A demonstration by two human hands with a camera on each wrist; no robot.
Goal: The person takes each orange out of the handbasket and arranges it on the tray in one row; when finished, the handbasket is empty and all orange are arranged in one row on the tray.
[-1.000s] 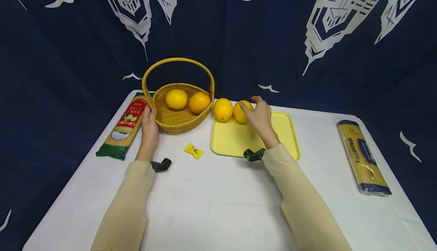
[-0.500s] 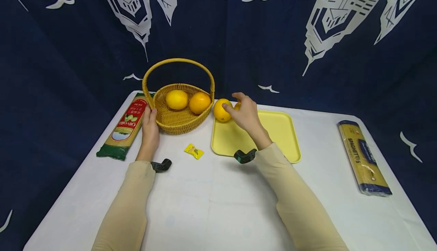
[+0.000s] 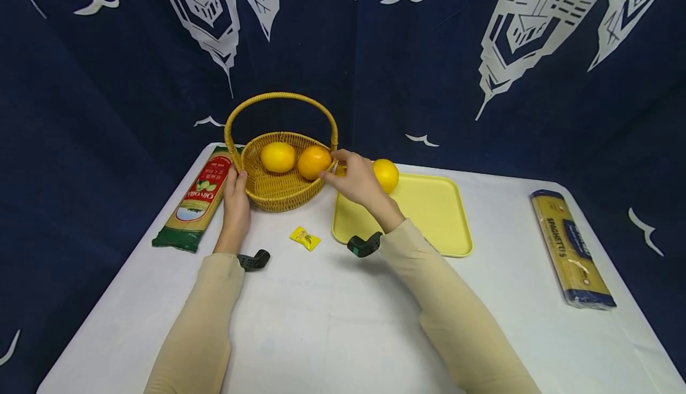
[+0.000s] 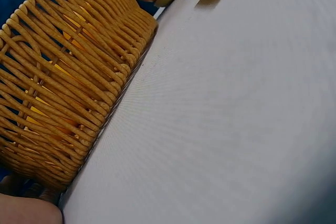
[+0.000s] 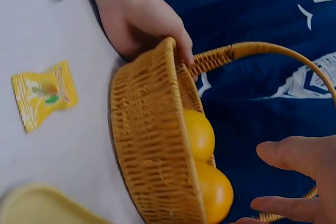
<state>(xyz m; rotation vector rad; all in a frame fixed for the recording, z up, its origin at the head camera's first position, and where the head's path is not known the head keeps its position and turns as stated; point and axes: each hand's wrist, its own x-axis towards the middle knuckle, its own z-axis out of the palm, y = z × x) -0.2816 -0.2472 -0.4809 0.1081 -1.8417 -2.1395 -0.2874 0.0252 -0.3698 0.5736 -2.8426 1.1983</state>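
My left hand (image 3: 236, 206) grips the left side of a woven basket (image 3: 281, 194) with a tall arched handle. Its thumb lies over the rim in the right wrist view. Inside the basket rest a yellow round fruit (image 3: 278, 157) and an orange (image 3: 314, 162). My right hand (image 3: 356, 181) hovers by the basket's right rim, fingers spread and holding nothing; the right wrist view shows those fingers (image 5: 289, 153) apart beside the handle. Behind that hand, one orange is mostly hidden. Another orange (image 3: 385, 175) sits at the back of a yellow tray (image 3: 429, 215).
A yellow-wrapped candy (image 3: 305, 238) lies on the white table in front of the basket. A green-ended pasta packet (image 3: 195, 197) is left of the basket, and a spaghetti packet (image 3: 570, 248) lies far right. A dark blue printed curtain (image 3: 343, 55) hangs behind.
My right hand has moved left from the right-hand orange on the tray, past the other orange, to the basket's right rim. The left hand keeps its hold, and the fruit has stayed put.
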